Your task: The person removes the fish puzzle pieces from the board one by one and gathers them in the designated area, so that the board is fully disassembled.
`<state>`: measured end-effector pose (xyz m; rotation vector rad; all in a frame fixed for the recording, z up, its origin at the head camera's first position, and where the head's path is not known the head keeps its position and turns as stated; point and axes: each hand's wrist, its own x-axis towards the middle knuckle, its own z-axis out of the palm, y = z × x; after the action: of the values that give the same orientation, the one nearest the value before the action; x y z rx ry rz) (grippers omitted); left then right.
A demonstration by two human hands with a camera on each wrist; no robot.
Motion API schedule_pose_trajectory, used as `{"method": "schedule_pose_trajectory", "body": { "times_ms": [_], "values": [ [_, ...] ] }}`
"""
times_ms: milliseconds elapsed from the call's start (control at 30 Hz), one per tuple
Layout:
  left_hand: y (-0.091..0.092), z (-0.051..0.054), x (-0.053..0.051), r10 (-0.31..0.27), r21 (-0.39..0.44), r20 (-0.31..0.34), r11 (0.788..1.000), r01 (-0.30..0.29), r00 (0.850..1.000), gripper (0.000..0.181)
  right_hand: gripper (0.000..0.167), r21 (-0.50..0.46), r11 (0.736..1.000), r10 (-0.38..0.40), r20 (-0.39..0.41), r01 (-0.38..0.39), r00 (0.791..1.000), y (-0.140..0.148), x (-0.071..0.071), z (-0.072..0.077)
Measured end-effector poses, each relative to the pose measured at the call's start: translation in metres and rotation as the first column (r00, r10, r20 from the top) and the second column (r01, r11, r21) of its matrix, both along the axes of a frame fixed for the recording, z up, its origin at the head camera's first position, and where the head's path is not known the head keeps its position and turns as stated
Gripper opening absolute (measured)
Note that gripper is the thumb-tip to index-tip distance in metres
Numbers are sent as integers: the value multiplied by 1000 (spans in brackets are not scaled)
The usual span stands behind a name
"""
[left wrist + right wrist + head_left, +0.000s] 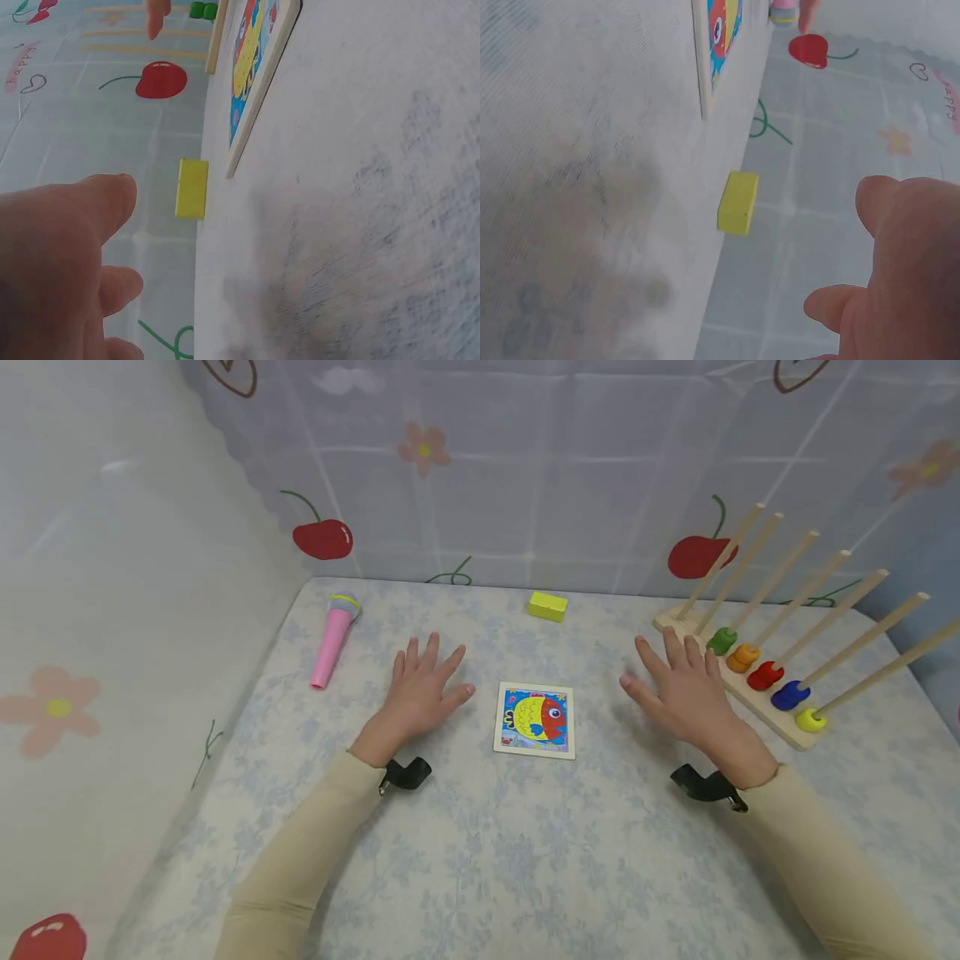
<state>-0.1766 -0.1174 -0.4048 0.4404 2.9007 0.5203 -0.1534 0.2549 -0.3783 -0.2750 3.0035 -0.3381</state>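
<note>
My left hand (422,689) is held over the table with its fingers spread and nothing in them. Between the two hands lies a square wooden puzzle (535,721) with a red and yellow fish on a blue ground. My right hand (681,692), likewise spread and holding nothing, is nearest to a wooden peg board (765,714) with colored beads at the foot of its rods. A yellow block (547,607) sits behind the puzzle; both wrist views show it beyond the fingers. Left of my left hand lies a pink toy microphone (334,640) with a grey head.
A patterned cloth covers the table (480,860). At its back hangs a pale curtain (525,468) printed with cherries and flowers, and another white sheet (135,593) hangs along the left side. The peg board's tall rods (810,585) lean up at the right.
</note>
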Motion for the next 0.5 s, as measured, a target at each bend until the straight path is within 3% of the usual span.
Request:
{"method": "schedule_pose_trajectory", "body": {
  "times_ms": [200,500],
  "values": [
    [10,-10,4,-49,21,54,999,48,997,70,75,1,1000,25,15,-25,1000,-22,-7,1],
    [28,-19,20,-135,98,131,988,122,982,71,68,-51,993,110,-5,-110,994,-63,-22,-9]
  ]
}}
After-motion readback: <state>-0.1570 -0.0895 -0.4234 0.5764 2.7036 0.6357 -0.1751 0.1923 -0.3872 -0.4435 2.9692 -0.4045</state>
